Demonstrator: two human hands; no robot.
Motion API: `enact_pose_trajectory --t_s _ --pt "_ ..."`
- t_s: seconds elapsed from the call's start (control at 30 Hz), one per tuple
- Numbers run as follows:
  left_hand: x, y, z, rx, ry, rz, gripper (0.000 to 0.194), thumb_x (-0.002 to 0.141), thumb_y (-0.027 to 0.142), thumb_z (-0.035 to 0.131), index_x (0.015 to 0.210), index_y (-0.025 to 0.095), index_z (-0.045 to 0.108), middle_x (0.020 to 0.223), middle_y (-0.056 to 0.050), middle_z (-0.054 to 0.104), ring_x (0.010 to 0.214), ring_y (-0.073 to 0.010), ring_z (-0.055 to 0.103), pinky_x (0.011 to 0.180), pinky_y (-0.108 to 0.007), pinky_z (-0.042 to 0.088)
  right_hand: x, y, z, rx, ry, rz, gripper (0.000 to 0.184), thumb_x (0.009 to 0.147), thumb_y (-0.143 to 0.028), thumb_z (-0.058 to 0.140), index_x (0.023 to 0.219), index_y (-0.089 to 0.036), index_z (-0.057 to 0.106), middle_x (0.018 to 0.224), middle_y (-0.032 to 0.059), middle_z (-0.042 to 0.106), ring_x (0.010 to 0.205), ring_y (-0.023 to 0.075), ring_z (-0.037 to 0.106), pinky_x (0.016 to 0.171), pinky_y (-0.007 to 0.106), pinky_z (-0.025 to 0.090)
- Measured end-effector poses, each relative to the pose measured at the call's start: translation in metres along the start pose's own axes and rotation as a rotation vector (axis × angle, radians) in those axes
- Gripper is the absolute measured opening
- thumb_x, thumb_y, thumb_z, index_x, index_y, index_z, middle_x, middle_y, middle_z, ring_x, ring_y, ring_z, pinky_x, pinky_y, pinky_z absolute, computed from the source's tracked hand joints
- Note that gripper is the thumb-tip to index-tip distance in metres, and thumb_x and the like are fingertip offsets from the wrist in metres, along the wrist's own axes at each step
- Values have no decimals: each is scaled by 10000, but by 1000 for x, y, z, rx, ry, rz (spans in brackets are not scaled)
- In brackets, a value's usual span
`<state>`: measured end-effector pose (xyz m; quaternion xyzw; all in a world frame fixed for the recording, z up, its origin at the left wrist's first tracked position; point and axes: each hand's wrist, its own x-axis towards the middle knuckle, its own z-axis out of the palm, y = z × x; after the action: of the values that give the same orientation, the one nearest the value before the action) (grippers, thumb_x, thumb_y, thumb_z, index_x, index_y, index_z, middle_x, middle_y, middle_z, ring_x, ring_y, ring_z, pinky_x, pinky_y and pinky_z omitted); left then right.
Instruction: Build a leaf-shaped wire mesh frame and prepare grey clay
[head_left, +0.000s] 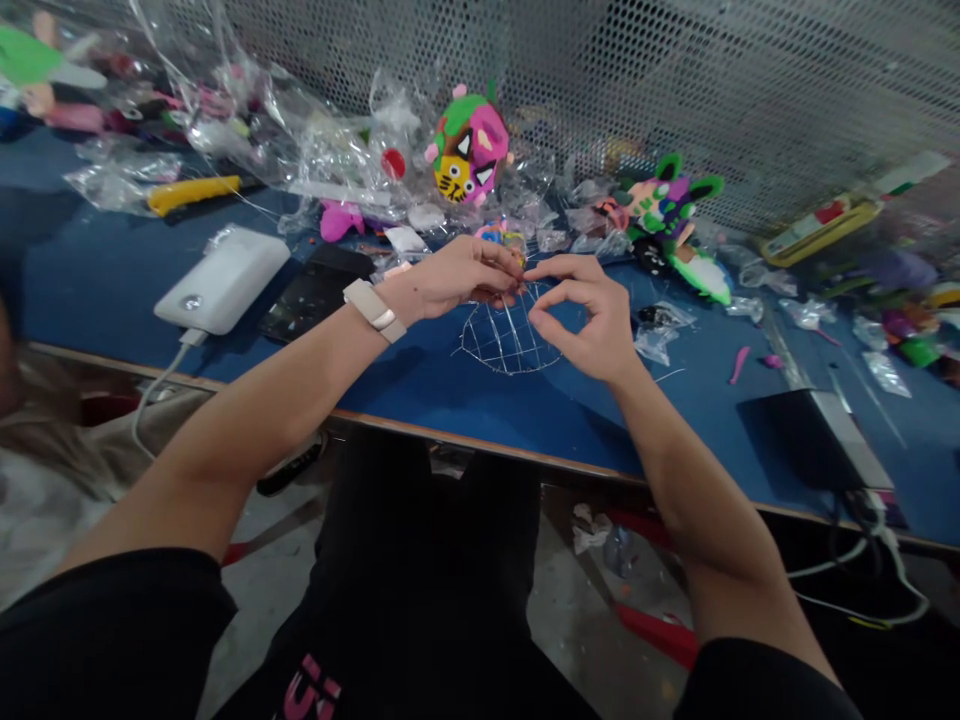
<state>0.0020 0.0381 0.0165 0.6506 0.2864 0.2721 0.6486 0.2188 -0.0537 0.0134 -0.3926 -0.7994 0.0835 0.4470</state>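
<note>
Closely paired, hands (pixel 459 275) (pixel 606 325) (fingers (pixel 566 267) bent), at wire frame (pixel 513 340)

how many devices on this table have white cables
2: the white block left of the left hand, and the black box right of the right hand. Others may be hidden.

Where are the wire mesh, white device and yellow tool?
Wire mesh (pixel 511 346): head view, middle of its wires.
White device (pixel 225 278): head view, top face.
Yellow tool (pixel 193 193): head view, middle of handle.
</note>
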Motion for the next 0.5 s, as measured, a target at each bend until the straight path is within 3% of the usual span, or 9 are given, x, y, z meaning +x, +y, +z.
enact_pose_trajectory --t_s 0.3,0.4,0.5 --pt "4 -13 1 -72 -63 31 120 766 153 859 843 169 767 777 -44 735 698 -126 693 739 -318 586 0 -4 -1 -15 -62 28 183 889 -330 725 707 -313 718 1149 -1 849 1189 324 713 1119 639 515" --pt "2 -12 4 -71 -63 19 122 773 153 859 852 174 768 781 -29 733 693 -117 691 737 -298 592 1 -5 -3 16 -148 5 131 876 -287 708 760 -327 755 1131 -12 862 1184 317 717 1096 631 534" --pt "-1 -9 6 -43 -47 29 95 808 164 843 864 170 766 783 -32 733 693 -115 688 729 -283 592 0 -4 -3 3 -152 9 106 863 -239 709 827 -323 764 1139 -1 861 1144 312 741 1076 627 550"
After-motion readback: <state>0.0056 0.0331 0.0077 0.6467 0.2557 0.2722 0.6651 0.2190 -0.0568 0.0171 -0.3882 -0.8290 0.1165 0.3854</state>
